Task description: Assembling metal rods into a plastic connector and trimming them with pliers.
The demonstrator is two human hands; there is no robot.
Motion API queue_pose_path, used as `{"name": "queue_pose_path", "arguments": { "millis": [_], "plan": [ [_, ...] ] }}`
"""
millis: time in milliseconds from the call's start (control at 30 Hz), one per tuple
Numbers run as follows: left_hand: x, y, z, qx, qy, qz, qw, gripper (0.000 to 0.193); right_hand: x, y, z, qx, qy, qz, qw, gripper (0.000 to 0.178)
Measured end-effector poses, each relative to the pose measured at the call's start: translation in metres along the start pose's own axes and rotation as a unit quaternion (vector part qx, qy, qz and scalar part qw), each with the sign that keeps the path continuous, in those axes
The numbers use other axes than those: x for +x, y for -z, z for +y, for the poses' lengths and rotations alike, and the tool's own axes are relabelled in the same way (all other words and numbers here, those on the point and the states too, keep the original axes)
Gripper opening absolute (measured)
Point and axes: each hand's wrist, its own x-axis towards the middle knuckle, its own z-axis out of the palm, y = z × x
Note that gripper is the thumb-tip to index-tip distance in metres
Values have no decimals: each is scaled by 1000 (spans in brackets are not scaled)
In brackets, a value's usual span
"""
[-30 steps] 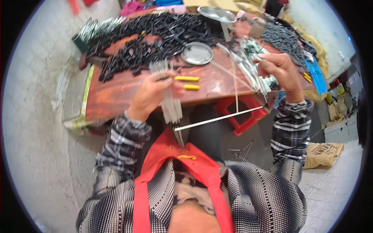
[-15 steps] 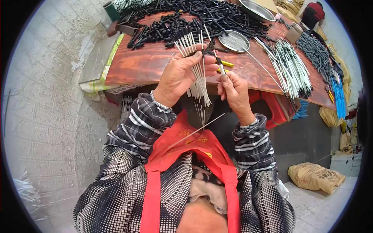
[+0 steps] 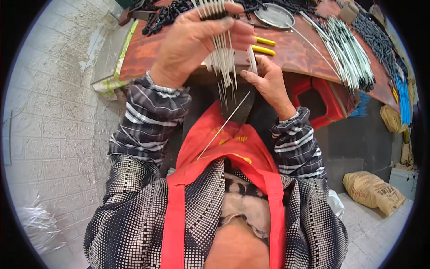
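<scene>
My left hand is raised over the table's near edge, its fingers closed round a fanned bundle of thin white rods. The rods' upper ends run out of the top of the view, and their lower ends hang below the hand. Just to the right, my right hand pinches a slim white piece between thumb and fingers. Its upper end is close to the left fingertips, and I cannot make out its kind. A single loose white rod rests across the red apron on my lap.
Yellow tool handles lie on the reddish wooden table. Behind are a round metal tray and black plastic parts. White rods with black ends are heaped at right. A red stool stands under the table.
Both hands appear higher in the view, the left also further left, and the table edge has shifted up. The black fittings by the right fingers no longer show. The loose rod has tilted steeper.
</scene>
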Motion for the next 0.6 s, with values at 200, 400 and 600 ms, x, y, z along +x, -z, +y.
{"name": "queue_pose_path", "arguments": {
  "millis": [200,400,600],
  "plan": [
    [-5,-26,25,-53,-81,-132,987,26,-27,-13,-2,-149,-39,119,981,32],
    [-28,-50,42,6,-44,-33,998,29,-34,-25,15,-9,-147,-62,987,36],
    [-42,-53,49,-22,-29,-37,999,32,-16,-2,29,-208,-14,-133,969,40]
  ]
}}
